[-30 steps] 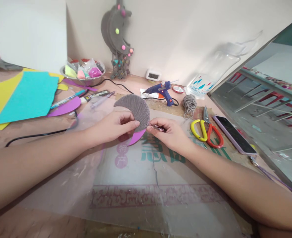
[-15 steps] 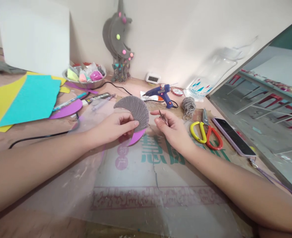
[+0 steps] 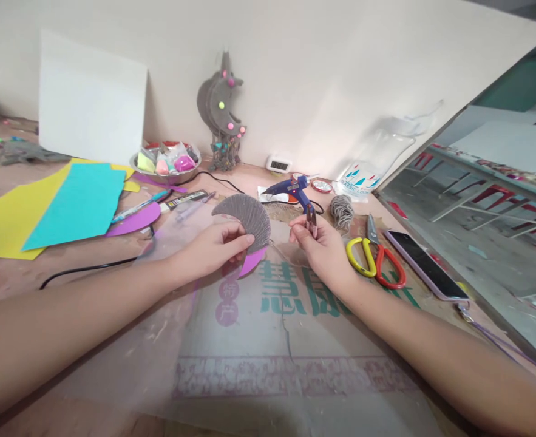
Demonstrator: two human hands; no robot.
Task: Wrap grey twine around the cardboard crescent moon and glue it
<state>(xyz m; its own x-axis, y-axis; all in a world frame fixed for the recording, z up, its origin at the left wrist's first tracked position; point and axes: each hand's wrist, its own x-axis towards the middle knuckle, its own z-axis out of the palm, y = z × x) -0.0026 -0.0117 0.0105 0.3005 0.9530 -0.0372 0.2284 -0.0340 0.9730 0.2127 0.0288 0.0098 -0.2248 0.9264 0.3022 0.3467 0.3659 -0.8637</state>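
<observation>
My left hand [image 3: 220, 247] grips a crescent moon [image 3: 249, 220] by its inner curve, thumb on top. Grey yarn covers most of the crescent; its lower tip is bare purple [image 3: 252, 262]. A thin grey strand [image 3: 282, 252] runs from the crescent's right edge toward my right hand [image 3: 315, 240]. That hand is closed, with a small dark brown piece [image 3: 311, 220] sticking up between the fingers; its kind is unclear. Behind it lie a blue glue gun [image 3: 295, 191] and a ball of grey yarn [image 3: 342, 211]. Scissors [image 3: 374, 258] with yellow and red handles rest beside my right wrist.
A phone [image 3: 427, 265] lies near the table's right edge. Yellow and turquoise sheets [image 3: 74, 206], pens [image 3: 140, 205] and a bowl of coloured clay packs [image 3: 167, 173] sit at the left. A decorated grey moon [image 3: 222, 106] hangs against the wall. A black cable [image 3: 90, 270] crosses the left side.
My right hand has moved slightly right, away from the crescent, and the strand between them now shows. The left hand still holds the crescent. The camera view has tilted up.
</observation>
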